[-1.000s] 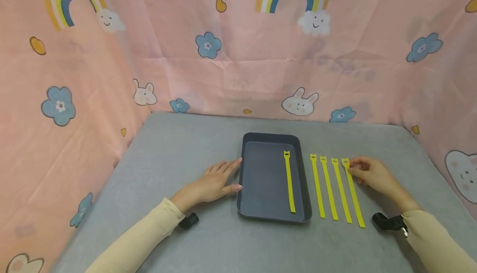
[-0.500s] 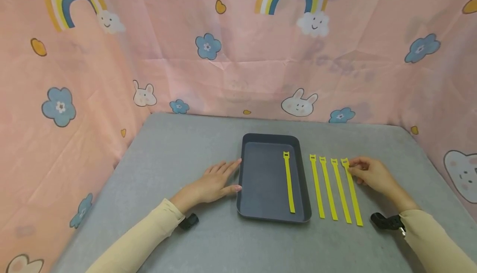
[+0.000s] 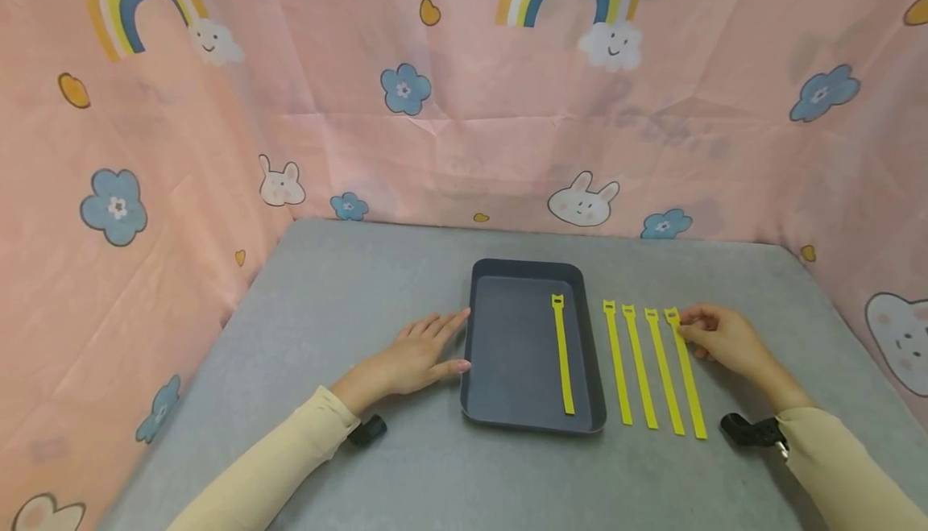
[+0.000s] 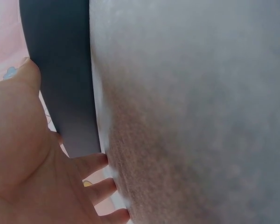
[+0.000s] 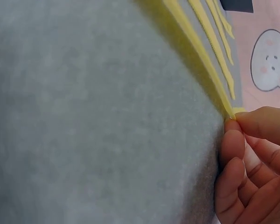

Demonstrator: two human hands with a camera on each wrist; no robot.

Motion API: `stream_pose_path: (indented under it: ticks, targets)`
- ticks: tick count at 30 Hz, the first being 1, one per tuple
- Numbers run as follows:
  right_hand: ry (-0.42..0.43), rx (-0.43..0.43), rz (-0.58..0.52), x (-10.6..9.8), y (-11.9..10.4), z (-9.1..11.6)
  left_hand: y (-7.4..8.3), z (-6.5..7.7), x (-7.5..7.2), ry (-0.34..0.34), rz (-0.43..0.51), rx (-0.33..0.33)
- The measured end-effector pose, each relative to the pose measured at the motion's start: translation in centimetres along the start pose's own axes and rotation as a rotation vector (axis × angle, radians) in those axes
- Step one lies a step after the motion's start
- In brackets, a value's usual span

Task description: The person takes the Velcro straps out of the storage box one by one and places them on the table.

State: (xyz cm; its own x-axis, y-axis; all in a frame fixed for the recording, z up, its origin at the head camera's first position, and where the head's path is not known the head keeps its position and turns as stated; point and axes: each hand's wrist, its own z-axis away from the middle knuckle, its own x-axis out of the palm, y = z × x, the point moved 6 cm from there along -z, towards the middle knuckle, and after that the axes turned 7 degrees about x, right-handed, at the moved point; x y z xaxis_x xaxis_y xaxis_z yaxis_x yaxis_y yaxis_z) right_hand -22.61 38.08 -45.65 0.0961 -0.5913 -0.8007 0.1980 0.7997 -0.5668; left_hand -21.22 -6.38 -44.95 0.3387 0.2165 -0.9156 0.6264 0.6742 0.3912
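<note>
My right hand [image 3: 732, 342] pinches the slotted head end of the rightmost yellow cable tie [image 3: 690, 386] between thumb and fingers. In the right wrist view that tie [image 5: 196, 49] runs up from the pinch and casts a yellowish shadow on the cloth beneath. Three more yellow cable ties lie beside it in a row, one of them next to the tray [image 3: 507, 346]. Another cable tie [image 3: 563, 354] lies lengthwise in this dark grey tray, near its right wall. With fingers spread, my left hand [image 3: 409, 362] touches the tray's left side; thumb and fingertips meet its wall [image 4: 67, 70].
Grey cloth [image 3: 348, 273] covers the table. A pink curtain [image 3: 464, 152] with rainbows, rabbits and flowers stands behind it and along both sides. Black straps sit at both wrists, the right one [image 3: 754, 432] close to the table's surface.
The near end of the rightmost cable tie and my right wrist have shifted slightly left. My left hand, the tray and the other ties stay put.
</note>
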Motion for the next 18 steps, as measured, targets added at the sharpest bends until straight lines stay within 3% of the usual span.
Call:
stream_pose_path:
  ticks: [18]
  targets:
    - [0.044, -0.012, -0.009, -0.04, -0.31, 0.34, 0.02, -0.04, -0.08, 0.005, -0.009, 0.005]
